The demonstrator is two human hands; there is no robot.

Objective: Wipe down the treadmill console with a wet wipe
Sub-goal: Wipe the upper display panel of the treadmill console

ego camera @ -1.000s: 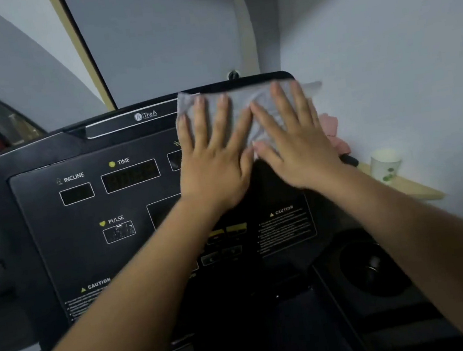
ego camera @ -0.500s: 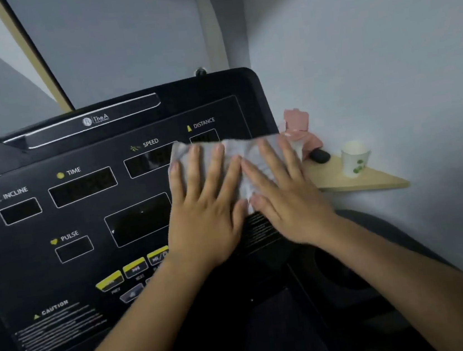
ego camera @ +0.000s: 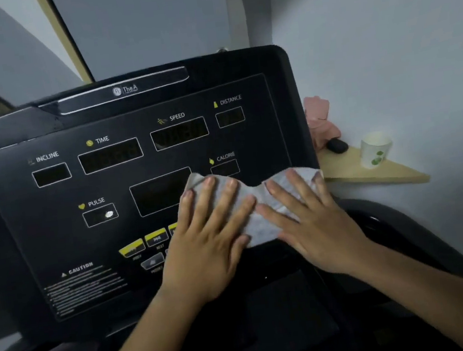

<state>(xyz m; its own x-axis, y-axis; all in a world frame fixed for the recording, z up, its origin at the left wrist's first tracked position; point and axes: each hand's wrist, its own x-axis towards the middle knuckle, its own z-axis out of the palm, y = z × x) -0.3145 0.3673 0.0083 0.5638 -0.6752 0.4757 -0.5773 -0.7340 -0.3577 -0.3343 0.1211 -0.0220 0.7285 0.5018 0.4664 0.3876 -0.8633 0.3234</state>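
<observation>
Wipe (ego camera: 261, 224) lies spread at 4 o'clock on the console (ego camera: 64, 225), pinned beneath left hand (ego camera: 207, 245) and right hand (ego camera: 315, 223), fingers straight and splayed; judged thin, limp, apt to bunch, best driven by flat palms

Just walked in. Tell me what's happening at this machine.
A person is wiping the treadmill console with a wet wipe. Both hands press it flat against the panel with straight, spread fingers: the left hand on its left part, the right hand on its right part, near the console's right edge. The wipe sits low on the panel's right side, just under the CALORIE window. A paper cup stands on a small wooden shelf beside the console.
</observation>
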